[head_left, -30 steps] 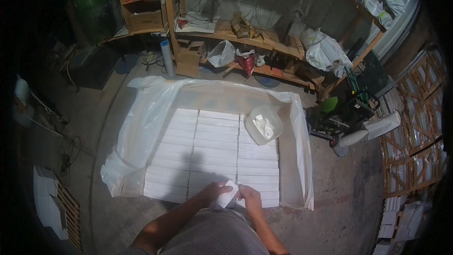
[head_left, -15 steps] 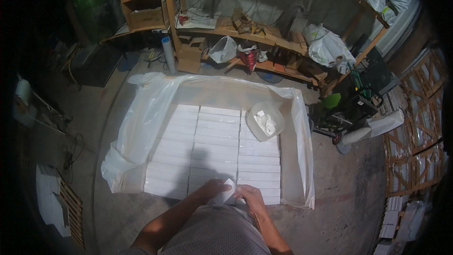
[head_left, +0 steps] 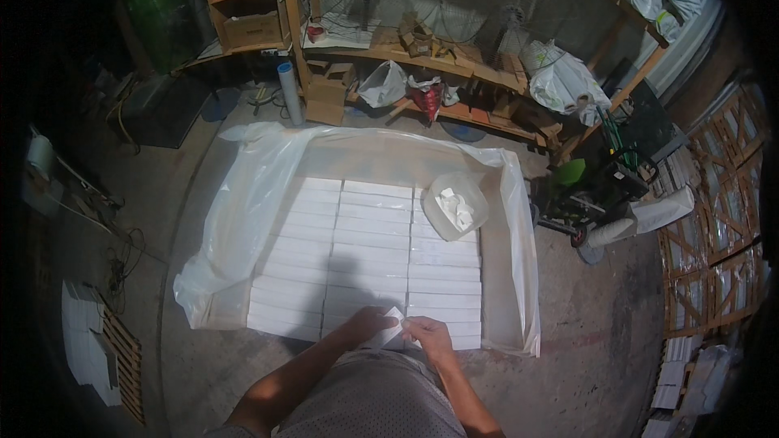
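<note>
Close in front of my body, my left hand is closed on a small flat white piece, which looks like paper or thin card. From the other side, my right hand pinches at its right edge, fingertips close together. Beneath both hands lie rows of long white packs, laid in three columns inside a large box lined with clear plastic sheeting. On the packs at the far right stands a translucent plastic tub with crumpled white pieces in it.
Behind the box runs a wooden bench with cartons, bags and large fans. A blue roll stands at the back left. Machinery and wooden crates line the right. White stacks on a pallet sit at the left.
The fingers of my right hand have shifted very slightly at the white piece's edge. My left hand keeps its hold, and the box and tub have stayed put.
</note>
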Demonstrator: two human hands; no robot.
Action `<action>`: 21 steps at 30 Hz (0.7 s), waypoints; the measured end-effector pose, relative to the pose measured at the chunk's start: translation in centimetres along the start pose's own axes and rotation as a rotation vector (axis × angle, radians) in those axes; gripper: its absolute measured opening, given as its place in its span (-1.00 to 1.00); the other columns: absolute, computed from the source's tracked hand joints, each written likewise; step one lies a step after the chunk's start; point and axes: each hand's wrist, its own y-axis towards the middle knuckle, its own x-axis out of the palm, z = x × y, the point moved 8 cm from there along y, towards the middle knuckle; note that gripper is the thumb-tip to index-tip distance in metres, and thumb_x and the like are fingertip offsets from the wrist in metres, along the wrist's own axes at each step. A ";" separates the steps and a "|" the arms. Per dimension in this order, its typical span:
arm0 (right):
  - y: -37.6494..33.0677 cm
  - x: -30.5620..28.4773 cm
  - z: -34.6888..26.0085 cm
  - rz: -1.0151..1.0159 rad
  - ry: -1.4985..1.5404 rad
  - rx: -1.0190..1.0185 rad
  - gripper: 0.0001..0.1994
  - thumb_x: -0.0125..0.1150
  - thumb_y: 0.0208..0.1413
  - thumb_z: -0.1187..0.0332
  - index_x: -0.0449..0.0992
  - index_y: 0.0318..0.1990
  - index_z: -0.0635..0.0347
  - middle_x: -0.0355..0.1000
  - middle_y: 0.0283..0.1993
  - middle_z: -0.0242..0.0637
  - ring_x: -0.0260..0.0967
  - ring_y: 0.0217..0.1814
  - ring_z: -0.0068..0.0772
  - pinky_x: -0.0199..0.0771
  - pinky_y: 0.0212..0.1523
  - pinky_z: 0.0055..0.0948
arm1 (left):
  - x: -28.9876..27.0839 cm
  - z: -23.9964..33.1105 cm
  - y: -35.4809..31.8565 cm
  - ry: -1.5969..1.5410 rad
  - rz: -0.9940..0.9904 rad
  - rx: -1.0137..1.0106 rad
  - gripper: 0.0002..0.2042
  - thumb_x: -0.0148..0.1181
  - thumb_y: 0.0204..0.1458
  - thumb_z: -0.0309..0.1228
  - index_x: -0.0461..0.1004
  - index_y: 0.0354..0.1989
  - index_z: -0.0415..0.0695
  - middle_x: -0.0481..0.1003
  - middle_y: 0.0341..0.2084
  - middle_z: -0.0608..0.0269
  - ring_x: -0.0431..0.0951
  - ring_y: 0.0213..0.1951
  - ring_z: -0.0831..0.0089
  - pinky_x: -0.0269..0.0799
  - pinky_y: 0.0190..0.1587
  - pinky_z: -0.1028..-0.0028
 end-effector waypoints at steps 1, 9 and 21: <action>-0.1 0.1 -0.1 0.004 -0.025 -0.017 -0.80 0.22 0.08 0.33 0.57 -0.31 0.34 0.48 -0.46 -0.37 0.31 -0.43 -0.64 0.26 -0.35 -0.62 | 0.0 -0.2 0.0 0.004 0.001 -0.003 -0.71 0.10 0.01 -0.26 0.50 -0.22 -0.25 0.49 -0.40 0.21 0.43 -0.36 0.48 0.33 -0.26 0.45; -0.1 -0.2 1.2 0.059 -0.101 -0.070 -0.82 0.21 0.06 0.35 0.57 -0.31 0.31 0.45 -0.46 -0.44 0.30 -0.41 -0.70 0.29 -0.35 -0.67 | 0.2 0.1 0.0 0.273 0.037 0.124 -0.64 0.08 0.02 -0.18 0.47 -0.24 -0.28 0.51 -0.40 0.12 0.46 -0.35 0.38 0.34 -0.25 0.39; -0.9 -0.5 0.4 0.253 -0.563 -0.130 -0.79 0.19 0.05 0.33 0.55 -0.34 0.34 0.41 -0.54 -0.47 0.26 -0.49 -0.66 0.30 -0.43 -0.58 | 0.8 -0.8 0.8 0.512 0.086 0.206 -0.61 0.01 0.02 -0.17 0.44 -0.18 -0.28 0.50 -0.30 -0.12 0.50 -0.22 0.07 0.34 -0.14 0.23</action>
